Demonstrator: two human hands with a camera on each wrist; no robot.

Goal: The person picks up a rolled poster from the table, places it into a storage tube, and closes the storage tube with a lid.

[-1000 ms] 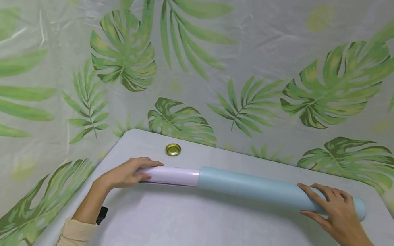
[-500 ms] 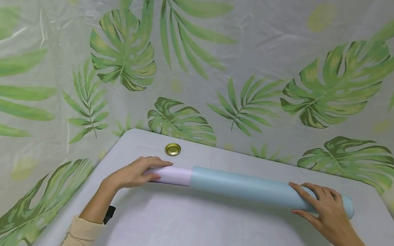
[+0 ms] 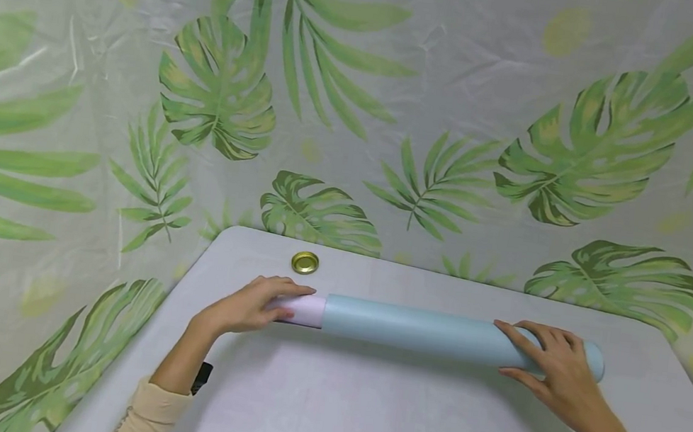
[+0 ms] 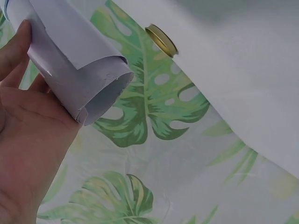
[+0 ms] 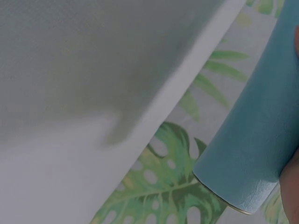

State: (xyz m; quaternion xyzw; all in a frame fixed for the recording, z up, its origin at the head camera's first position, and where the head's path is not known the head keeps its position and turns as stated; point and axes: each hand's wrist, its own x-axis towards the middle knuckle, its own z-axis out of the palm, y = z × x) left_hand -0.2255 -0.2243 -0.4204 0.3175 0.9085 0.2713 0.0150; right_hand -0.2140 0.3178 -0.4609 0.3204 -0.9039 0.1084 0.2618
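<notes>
My left hand [image 3: 249, 302] grips a rolled sheet of glossy white paper [image 3: 308, 310] near its left end, thumb below and fingers over the top. In the left wrist view, the open end of the paper roll [image 4: 77, 60] shows its loose overlapping edge. The other end sits inside the mouth of a light blue tube [image 3: 405, 324], its inner length hidden. My right hand [image 3: 560, 372] grips the tube near its right end. Held nearly level above the table, the tube shows a thin gold rim at its right end in the right wrist view.
A round gold metal lid [image 3: 305, 263] lies near the back left of the white table [image 3: 362, 417], behind the paper. The table's back edge meets a leaf-patterned sheet [image 3: 346, 102]. Dark wrist straps show at both forearms.
My left hand has moved right with the paper roll, and my right hand has moved left with the tube. Less paper shows outside the tube now. The lid has stayed put.
</notes>
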